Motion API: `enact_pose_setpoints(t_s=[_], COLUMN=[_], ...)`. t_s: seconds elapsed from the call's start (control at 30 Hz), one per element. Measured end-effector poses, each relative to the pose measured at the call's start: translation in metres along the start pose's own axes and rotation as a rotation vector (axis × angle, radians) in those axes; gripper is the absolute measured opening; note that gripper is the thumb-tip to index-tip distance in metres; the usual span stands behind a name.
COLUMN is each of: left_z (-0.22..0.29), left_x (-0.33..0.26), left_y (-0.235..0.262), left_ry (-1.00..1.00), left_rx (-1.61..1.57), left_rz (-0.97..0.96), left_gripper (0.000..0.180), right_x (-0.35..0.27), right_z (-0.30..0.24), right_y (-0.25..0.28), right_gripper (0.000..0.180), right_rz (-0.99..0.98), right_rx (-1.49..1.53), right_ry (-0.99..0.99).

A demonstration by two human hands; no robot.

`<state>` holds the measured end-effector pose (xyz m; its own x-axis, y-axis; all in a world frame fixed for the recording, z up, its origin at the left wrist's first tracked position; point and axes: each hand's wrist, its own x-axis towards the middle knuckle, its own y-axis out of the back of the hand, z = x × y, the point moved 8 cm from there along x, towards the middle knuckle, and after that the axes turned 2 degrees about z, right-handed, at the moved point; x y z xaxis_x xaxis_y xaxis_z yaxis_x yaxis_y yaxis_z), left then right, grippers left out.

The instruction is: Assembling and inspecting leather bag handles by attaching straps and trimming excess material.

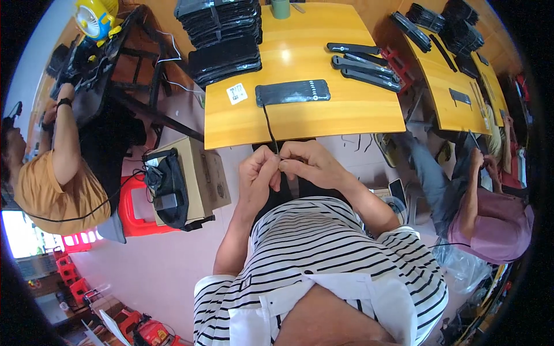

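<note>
As the black cord (pixel 269 124) slants bodyward, left fingers (pixel 268 168) and right fingers (pixel 294 168) pinch it.

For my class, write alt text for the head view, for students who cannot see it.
Left hand and right hand pinch a black cord just off the near edge of a yellow table; it runs up to a flat black pouch. Beyond it lie a black stack and black straps; one co-worker is left, another right.

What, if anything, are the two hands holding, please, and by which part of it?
The left hand and right hand pinch the black cord at or near its lower end; the fingers hide the exact spot.
</note>
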<state>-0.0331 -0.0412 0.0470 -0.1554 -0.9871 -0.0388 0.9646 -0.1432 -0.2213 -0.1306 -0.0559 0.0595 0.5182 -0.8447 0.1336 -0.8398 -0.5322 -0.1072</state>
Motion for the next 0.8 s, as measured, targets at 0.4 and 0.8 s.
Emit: enact_pose_setpoints(t_s=[0.4, 0.8], left_z=[-0.015, -0.017], left_x=[0.000, 0.013], left_y=[-0.032, -0.019], left_ry=[0.247, -0.057], left_rx=[-0.518, 0.366], left_rz=[-0.163, -0.027], left_gripper=[0.026, 0.024], right_x=[-0.014, -0.014], right_z=[0.029, 0.036], right_y=[0.007, 0.020], right_gripper=[0.017, 0.022], right_rz=[0.121, 0.293], right_rx=[0.703, 0.303], right_ry=[-0.270, -0.194])
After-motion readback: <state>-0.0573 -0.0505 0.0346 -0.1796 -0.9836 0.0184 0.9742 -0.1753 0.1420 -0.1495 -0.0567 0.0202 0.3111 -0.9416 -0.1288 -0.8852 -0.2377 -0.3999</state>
